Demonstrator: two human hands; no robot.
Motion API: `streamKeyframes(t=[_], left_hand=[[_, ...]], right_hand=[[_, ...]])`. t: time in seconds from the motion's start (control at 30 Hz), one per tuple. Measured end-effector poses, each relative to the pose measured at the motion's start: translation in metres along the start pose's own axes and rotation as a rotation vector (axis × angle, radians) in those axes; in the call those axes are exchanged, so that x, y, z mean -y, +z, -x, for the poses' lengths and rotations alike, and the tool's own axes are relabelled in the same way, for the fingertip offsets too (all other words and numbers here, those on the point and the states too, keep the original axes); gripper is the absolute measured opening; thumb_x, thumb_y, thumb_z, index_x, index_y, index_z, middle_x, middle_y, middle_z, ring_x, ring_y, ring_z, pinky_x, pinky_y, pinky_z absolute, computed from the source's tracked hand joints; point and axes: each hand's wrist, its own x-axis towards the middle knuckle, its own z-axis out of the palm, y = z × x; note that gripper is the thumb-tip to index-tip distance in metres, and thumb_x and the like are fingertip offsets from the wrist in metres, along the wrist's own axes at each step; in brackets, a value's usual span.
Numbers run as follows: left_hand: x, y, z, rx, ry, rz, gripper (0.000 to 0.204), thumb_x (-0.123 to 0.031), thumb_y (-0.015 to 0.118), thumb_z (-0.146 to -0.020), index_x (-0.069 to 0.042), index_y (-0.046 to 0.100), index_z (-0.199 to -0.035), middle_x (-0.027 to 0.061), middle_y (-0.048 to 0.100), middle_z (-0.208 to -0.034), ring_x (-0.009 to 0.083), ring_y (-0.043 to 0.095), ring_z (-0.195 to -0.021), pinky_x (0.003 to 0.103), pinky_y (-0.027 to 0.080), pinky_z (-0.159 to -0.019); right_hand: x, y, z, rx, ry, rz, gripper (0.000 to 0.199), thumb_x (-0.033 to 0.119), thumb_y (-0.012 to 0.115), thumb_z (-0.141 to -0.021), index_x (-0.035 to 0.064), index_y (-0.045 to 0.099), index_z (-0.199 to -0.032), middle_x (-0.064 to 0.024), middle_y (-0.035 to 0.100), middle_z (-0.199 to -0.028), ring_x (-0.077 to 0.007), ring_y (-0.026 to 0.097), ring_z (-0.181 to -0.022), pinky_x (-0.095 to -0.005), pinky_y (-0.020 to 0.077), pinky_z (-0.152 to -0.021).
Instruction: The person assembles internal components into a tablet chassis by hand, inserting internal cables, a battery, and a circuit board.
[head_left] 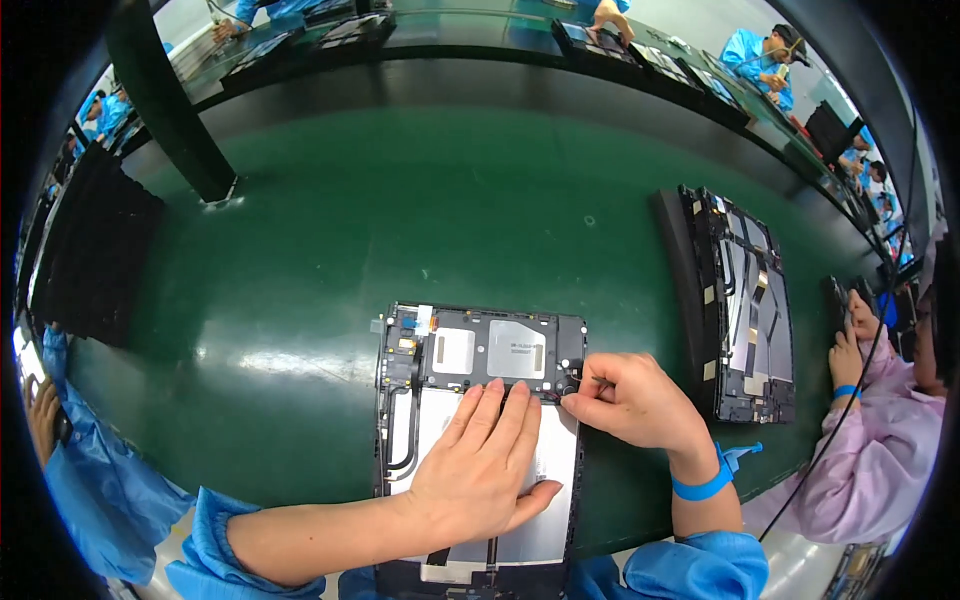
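An opened tablet-like device point(562, 470), with a black frame, silver plates and black cables, lies on the green bench in front of me. My left hand point(470, 475) rests flat across its middle, palm down, fingers stretched toward the far dark section. At the device's right edge, beside that dark section, my right hand point(630, 400) is closed in a pinch. Something small and dark shows between its thumb and forefinger, too hidden to name. Thin dark wires point(568, 385) lie at the device's edge by those fingertips. A blue strap point(705, 485) circles my right wrist.
To the right, a stack of similar devices point(750, 310) leans with black trays point(685, 280). More black trays point(95, 245) are piled at the left, near a dark post point(170, 110). Co-workers sit on both sides; others work at a far bench point(470, 38).
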Motion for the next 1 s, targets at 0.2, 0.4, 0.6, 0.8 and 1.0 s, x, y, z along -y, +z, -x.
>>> streamKeyframes(t=[0.2,0.4,0.6,0.8,1.0], left_hand=[[0.001,0.0,-0.001,-0.01,0.014,0.031,0.058,-0.039,0.052,-0.067,0.004,0.044,-0.106,0.0223,0.043,-0.104,0.0367,0.04,-0.098,0.043,0.029,-0.088],[-0.001,0.0,-0.002,-0.041,0.037,0.001,0.057,-0.039,0.054,-0.066,0.003,0.047,-0.104,0.0238,0.043,-0.102,0.0384,0.04,-0.095,0.045,0.031,-0.085],[-0.002,0.0,-0.004,-0.006,0.031,-0.029,0.057,-0.039,0.054,-0.066,0.002,0.046,-0.105,0.0243,0.041,-0.103,0.0392,0.038,-0.096,0.047,0.03,-0.085],[-0.002,-0.005,-0.007,0.018,0.009,-0.049,0.058,-0.039,0.054,-0.065,0.001,0.044,-0.106,0.0221,0.04,-0.104,0.0375,0.038,-0.098,0.047,0.028,-0.086],[0.001,-0.004,-0.006,-0.006,-0.029,0.068,0.056,-0.035,0.057,-0.064,0.0,0.042,-0.105,0.0194,0.041,-0.103,0.0352,0.038,-0.098,0.045,0.028,-0.086]], right_hand=[[-0.002,0.004,-0.001,-0.026,0.035,0.007,0.022,0.014,0.058,-0.065,-0.0018,0.045,-0.056,-0.0148,0.051,-0.053,-0.0275,0.051,-0.048,-0.0333,0.0368,-0.043],[-0.003,0.008,0.002,-0.105,-0.011,0.034,0.022,0.011,0.059,-0.065,-0.0016,0.045,-0.054,-0.0077,0.045,-0.044,-0.0099,0.041,-0.039,-0.0256,0.0308,-0.036],[0.0,0.006,0.0,-0.086,0.032,0.043,0.018,0.012,0.052,-0.063,-0.0031,0.046,-0.055,-0.0195,0.049,-0.053,-0.0342,0.051,-0.053,-0.0377,0.0392,-0.048],[0.002,0.004,-0.003,-0.127,-0.015,0.053,0.021,0.012,0.059,-0.063,-0.0008,0.045,-0.052,-0.0085,0.044,-0.041,-0.0121,0.04,-0.036,-0.0274,0.0305,-0.036],[-0.002,-0.006,0.001,-0.016,0.015,0.187,0.022,0.02,0.059,-0.064,0.0001,0.05,-0.06,-0.0141,0.052,-0.057,-0.0294,0.051,-0.054,-0.0355,0.0406,-0.051]])
